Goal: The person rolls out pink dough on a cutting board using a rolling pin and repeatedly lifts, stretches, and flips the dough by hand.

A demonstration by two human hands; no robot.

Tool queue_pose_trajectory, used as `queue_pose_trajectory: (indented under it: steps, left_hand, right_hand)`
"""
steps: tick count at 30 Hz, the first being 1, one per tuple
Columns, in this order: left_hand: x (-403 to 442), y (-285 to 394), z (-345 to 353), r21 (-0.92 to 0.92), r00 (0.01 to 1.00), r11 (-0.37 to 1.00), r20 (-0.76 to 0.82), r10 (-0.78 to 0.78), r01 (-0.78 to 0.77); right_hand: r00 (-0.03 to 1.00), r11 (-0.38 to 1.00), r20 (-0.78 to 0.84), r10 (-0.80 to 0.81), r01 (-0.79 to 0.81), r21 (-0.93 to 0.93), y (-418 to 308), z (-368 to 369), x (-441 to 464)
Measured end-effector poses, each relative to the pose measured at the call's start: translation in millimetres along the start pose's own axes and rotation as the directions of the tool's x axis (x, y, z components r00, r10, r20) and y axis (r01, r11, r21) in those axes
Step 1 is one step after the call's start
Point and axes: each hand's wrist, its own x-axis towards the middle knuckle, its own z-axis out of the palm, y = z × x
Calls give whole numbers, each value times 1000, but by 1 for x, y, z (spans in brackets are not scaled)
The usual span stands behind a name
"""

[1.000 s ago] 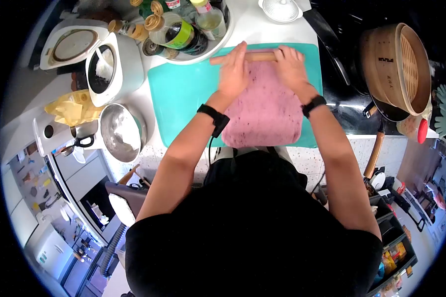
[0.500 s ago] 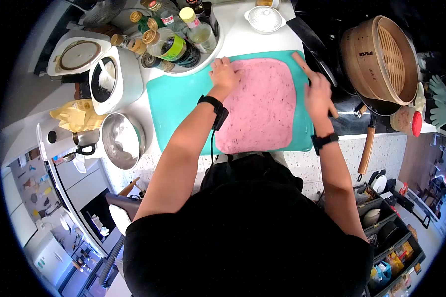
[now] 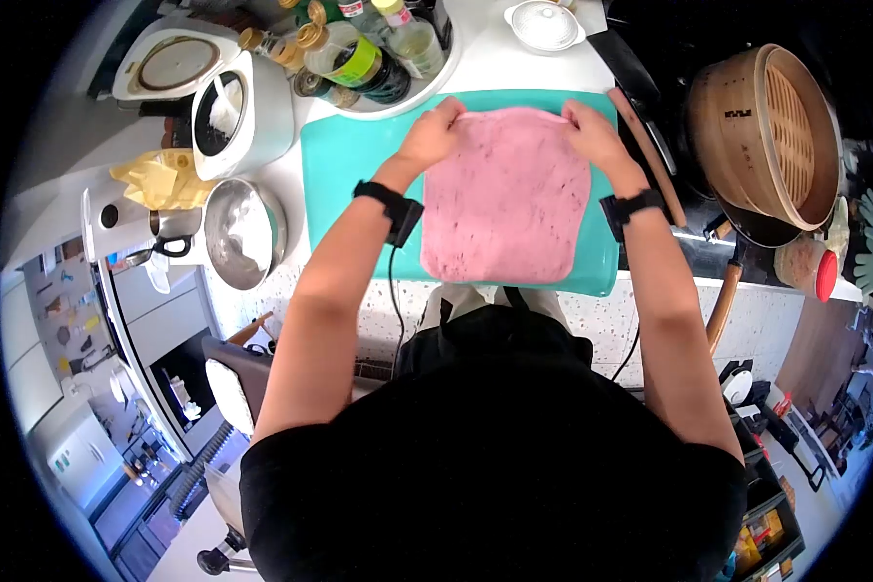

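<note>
A flat pink sheet of dough (image 3: 504, 199) with dark specks lies on a teal mat (image 3: 359, 194). At its far left corner my left hand (image 3: 433, 134) is closed, with the dough's edge pinched in the fingers. My right hand (image 3: 592, 134) pinches the far right corner in the same way. The far edge of the dough between my hands looks slightly raised. A wooden rolling pin (image 3: 647, 155) lies slanted at the right edge of the mat, out of both hands.
Bottles (image 3: 354, 63) stand on a round tray at the back left. A rice cooker (image 3: 262, 121) and metal bowl (image 3: 242, 236) are left of the mat. To the right are a bamboo steamer (image 3: 761, 136), a wooden pan handle (image 3: 724, 308) and a red-lidded jar (image 3: 807, 269).
My right hand has let go of the rolling pin, which now lies at the right, and moved to the dough's far right corner. Both hands have taken hold of the dough's far edge.
</note>
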Motion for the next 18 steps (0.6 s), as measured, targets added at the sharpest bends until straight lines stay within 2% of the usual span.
queue_pose_trajectory:
  steps: [1, 2, 4, 5, 6, 7, 8, 9, 10, 11, 12, 14, 15, 16, 17, 18]
  left_hand:
    - [-25, 17, -23, -133, 990, 991, 139, 7, 12]
    - [-36, 26, -33, -156, 986, 988, 168, 24, 3]
    - [-75, 52, -52, -184, 975, 982, 208, 78, -39]
    - [-97, 64, -63, -298, 970, 955, 231, 74, -2]
    - [-112, 76, -73, -409, 962, 912, 259, 87, 28]
    - [-129, 85, -85, -416, 958, 909, 261, 121, -1]
    - [-137, 92, -95, -447, 952, 894, 273, 139, -3]
    - [-142, 102, -103, -484, 944, 875, 285, 165, -6]
    - [-159, 112, -115, -497, 943, 867, 276, 183, -22]
    - [-149, 122, -127, -480, 945, 877, 279, 171, -18]
    - [-146, 132, -138, -469, 946, 883, 281, 161, -11]
    - [-145, 153, -155, -421, 943, 897, 227, 244, -131]
    - [-142, 163, -159, -420, 949, 886, 147, 280, -196]
    - [-138, 172, -177, -384, 941, 893, 142, 308, -235]
    - [-144, 187, -181, -383, 949, 895, 116, 292, -229]
    - [-154, 201, -182, -383, 956, 896, 89, 278, -225]
  right_hand:
    - [998, 999, 57, -19, 16, 46, -12, -13, -23]
    - [993, 995, 116, -38, 27, 94, -21, -27, -41]
    - [973, 958, 218, 74, -130, 257, -68, -67, -108]
    - [974, 958, 213, 72, -127, 256, -78, -80, -122]
    - [979, 948, 205, -6, -59, 312, -87, -93, -138]
    - [980, 935, 183, -79, 9, 355, -108, -103, -163]
    - [988, 957, 148, -37, -7, 289, -122, -106, -170]
    - [989, 953, 140, -54, 10, 302, -136, -127, -173]
    - [989, 953, 132, -72, 29, 303, -157, -140, -190]
    - [986, 947, 129, -105, 60, 316, -148, -138, -191]
    - [991, 966, 78, -110, 88, 244, -162, -146, -191]
    - [970, 966, -38, -241, 244, 91, -171, -158, -187]
    - [961, 950, -92, -260, 272, 154, -172, -171, -175]
    - [948, 929, -156, -278, 307, 205, -180, -180, -179]
    - [980, 962, -70, -186, 197, 191, -174, -188, -182]
    - [975, 957, -81, -205, 217, 191, -178, -198, -182]
